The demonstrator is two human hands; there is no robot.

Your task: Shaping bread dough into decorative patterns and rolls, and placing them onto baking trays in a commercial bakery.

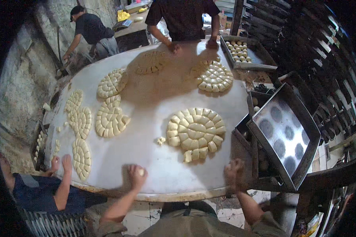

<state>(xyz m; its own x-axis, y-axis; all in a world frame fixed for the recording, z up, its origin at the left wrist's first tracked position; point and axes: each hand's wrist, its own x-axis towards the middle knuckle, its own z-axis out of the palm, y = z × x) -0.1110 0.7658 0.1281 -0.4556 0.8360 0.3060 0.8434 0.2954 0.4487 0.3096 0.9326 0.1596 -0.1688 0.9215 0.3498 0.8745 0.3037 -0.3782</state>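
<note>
Pale cream dough, cut into blocks, lies as a near-round slab on the white table, ahead of me and between the lines of my two arms. Long axis weak, slightly left to right; a short row of blocks juts from the near edge, pointing toward me. Left hand: fingers curled around a small dough piece, pale side exposed; its axis I cannot read. Right hand: fingers bent inward by the table's near right edge; cannot tell whether they enclose anything. Dough scraps just left of the slab. Tilted metal tray, dark round patches on its base, stands right of my right hand, obstructing that side. Far right: second tray holding dough balls. Other cut slabs along the left; a co-worker's hands at that edge. Person in dark top stands opposite.
</note>
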